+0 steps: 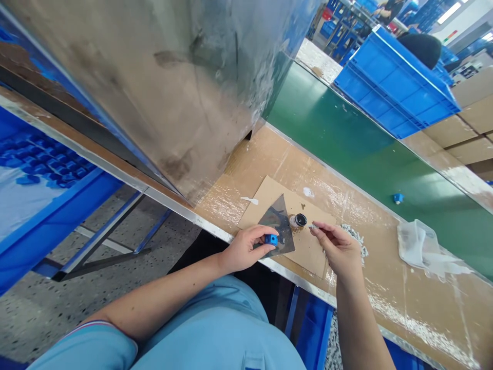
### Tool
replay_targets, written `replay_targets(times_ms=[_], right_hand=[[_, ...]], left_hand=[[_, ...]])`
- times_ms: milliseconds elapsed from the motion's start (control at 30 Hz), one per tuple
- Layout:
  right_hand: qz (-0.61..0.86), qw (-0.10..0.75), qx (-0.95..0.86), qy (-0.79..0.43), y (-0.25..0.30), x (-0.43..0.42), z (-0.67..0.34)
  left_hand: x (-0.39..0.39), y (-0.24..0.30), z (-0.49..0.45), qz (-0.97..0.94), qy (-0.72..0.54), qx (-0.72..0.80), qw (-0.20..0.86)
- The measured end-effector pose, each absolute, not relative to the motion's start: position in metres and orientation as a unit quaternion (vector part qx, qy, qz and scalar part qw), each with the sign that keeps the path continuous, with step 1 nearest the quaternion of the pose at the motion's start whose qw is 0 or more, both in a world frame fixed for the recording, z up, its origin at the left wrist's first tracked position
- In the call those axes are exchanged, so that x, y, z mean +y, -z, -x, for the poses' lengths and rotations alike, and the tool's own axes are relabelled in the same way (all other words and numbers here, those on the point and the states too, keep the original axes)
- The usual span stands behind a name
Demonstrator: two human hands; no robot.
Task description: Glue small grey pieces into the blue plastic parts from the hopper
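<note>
My left hand [250, 247] is closed, pinching a small blue block [271, 239] with a hole in its face between thumb and fingers. It is over a dark, thin sheet [284, 218] on brown cardboard [308, 250]. My right hand [341, 249] is closed in a pinch on a tiny greyish piece [313, 226], too small to name. Between the hands, nearer the right one, a small jar [299, 220] shows black at its top. Beside the right hand lies a pile of small grey-white pieces [354, 235], partly hidden by it.
A big scuffed panel [173, 92] rises at the left of the bench. Behind runs a green belt [346, 139] carrying another blue block [398, 198]. A clear plastic tray [418, 244] lies at the right. Blue crates stand beyond the belt [400, 82] and at the left [57, 216].
</note>
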State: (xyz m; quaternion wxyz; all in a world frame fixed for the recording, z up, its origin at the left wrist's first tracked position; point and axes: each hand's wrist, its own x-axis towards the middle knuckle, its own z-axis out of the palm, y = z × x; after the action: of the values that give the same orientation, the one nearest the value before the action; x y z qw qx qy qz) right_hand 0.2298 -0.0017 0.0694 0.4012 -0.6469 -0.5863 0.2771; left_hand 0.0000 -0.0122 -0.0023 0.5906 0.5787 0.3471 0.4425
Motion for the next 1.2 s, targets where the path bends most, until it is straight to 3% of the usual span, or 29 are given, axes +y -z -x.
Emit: replay_targets(times_ms=[133, 300, 867, 1200], right_hand=[[0.654, 0.322, -0.672, -0.131, -0.068, 0.002, -0.231], [0.614, 0.266, -0.74, -0.063, -0.07, 0.008, -0.23], [0.599, 0.25, -0.758, -0.069, -0.068, 0.01, -0.227], [0.604, 0.289, -0.736, -0.104, -0.069, 0.009, -0.227]], left_hand=[[-0.013, 0.002, 0.0, -0.578, -0.445, 0.345, 0.59], [-0.013, 0.002, 0.001, -0.584, -0.442, 0.351, 0.584], [-0.014, 0.005, -0.001, -0.576, -0.44, 0.355, 0.59], [-0.012, 0.002, 0.0, -0.595, -0.43, 0.363, 0.573]])
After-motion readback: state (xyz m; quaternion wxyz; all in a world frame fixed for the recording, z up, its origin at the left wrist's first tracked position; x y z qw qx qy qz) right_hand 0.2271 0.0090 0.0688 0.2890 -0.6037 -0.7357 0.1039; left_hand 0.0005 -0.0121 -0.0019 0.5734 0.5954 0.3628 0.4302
